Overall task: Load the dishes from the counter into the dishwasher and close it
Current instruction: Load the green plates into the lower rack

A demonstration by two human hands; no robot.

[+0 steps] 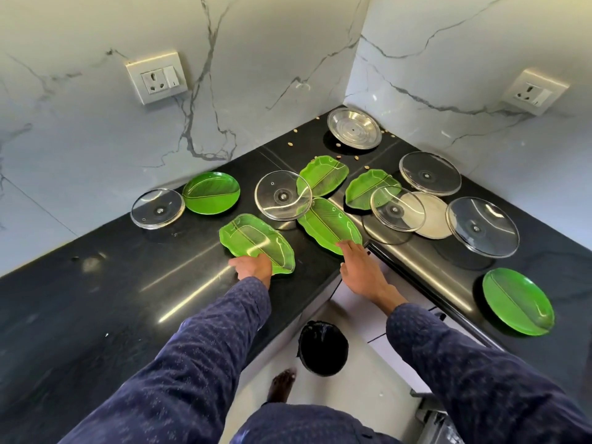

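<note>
Leaf-shaped plates (256, 241) green, veined; counter (96, 299) black; wall (256, 59) white marble, grey-veined; sleeves (198, 347) navy, speckled.

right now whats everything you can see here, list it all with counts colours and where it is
leaf-shaped plates: 4, green, middle of the black counter; two at the hands
round plates: 2, green, one far left, one near right edge
glass lids: 5, clear, spread from left to right along the counter
steel plate: 1, silver, back corner
pale disc: 1, off-white, partly under a glass lid
crumbs: several, tan, near the back corner
wall sockets: 2, white, on the marble walls
bin: 1, black, on the floor
left hand: grips the nearest leaf plate's end
right hand: fingers on another leaf plate's near end
</note>
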